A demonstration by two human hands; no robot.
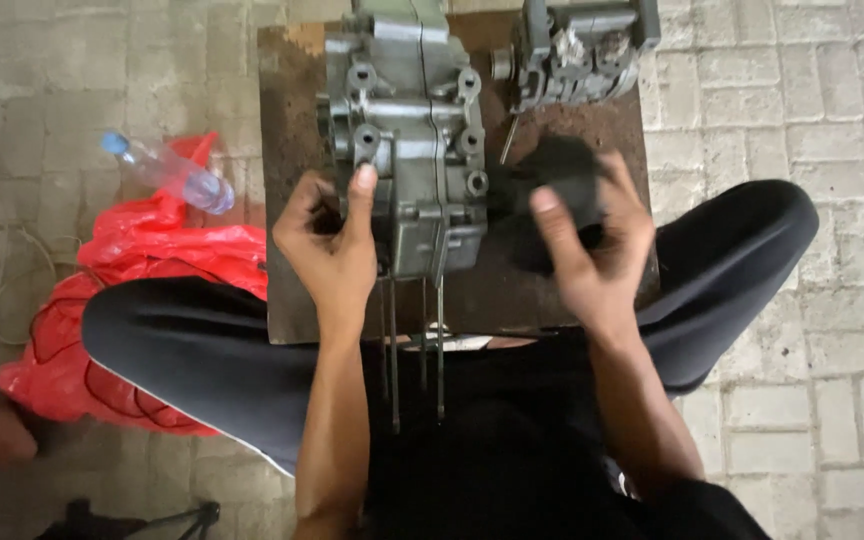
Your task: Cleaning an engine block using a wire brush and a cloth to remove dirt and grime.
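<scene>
Grey cast metal makes up the engine casing (pixel 407 140), which lies on a dark, stained board (pixel 287 180) set on the paved floor, at about 12 o'clock from the seated person. It is judged heavy, rigid and not fragile; the surfaces look dull and possibly oily, so a grip may slip. Long thin studs (pixel 439 340) project from its near end toward 6 o'clock — these are judged a poor place to lift by, as they could bend. The bosses and flanges along the casing edges offer firmer holds.

The left hand (pixel 330 250) grips the casing at its 7 o'clock corner, thumb up against a round boss, fingers curled round the edge. The right hand (pixel 592 240) closes around a dark rag or pad (pixel 562 170) just beside the casing at 3 o'clock; its outline is blurred, and its material cannot be told.

A second grey metal assembly (pixel 577 50) sits at 1 o'clock, cut off by the top edge. The casing's top is also cropped, and its underside is hidden. At 9 o'clock lie a clear plastic bottle (pixel 167 170) and a red plastic bag (pixel 152 260) — the bag is partly covered by the person's knee.
</scene>
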